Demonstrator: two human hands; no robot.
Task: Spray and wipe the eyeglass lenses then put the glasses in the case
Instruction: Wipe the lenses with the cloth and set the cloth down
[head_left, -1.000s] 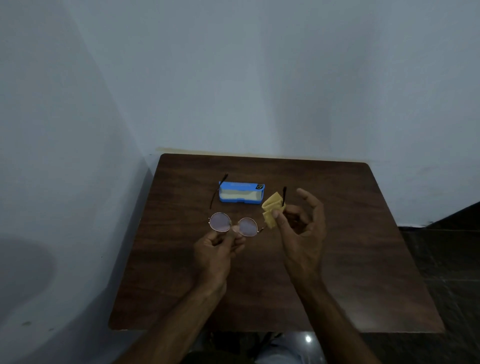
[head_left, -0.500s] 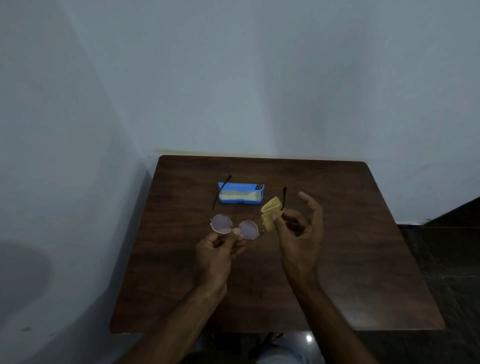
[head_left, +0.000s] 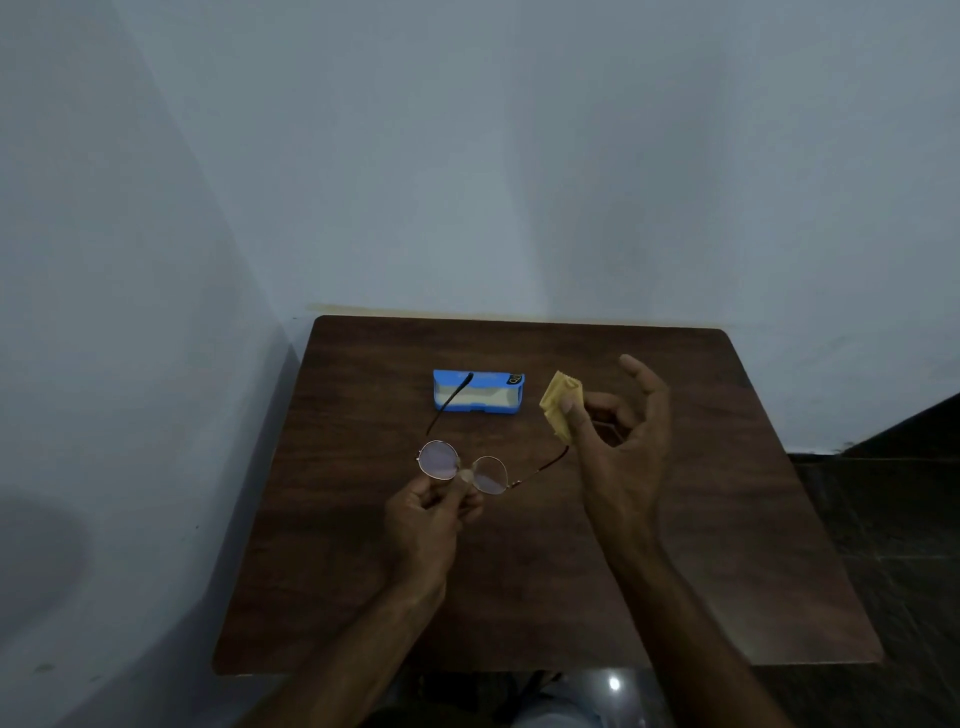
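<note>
Fingers of my left hand (head_left: 426, 512) pinch the bridge of the glasses (head_left: 464, 466) above the table (head_left: 727, 519), my right hand (head_left: 621, 452) grips the yellow cloth (head_left: 557, 402) beside them, and the open blue case (head_left: 478, 392) lies just beyond.

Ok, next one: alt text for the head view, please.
A person's left hand pinches round wire-rimmed glasses by the bridge above a dark wooden table, while the right hand holds a folded yellow cloth beside them. An open blue case lies farther back, near the wall.
</note>
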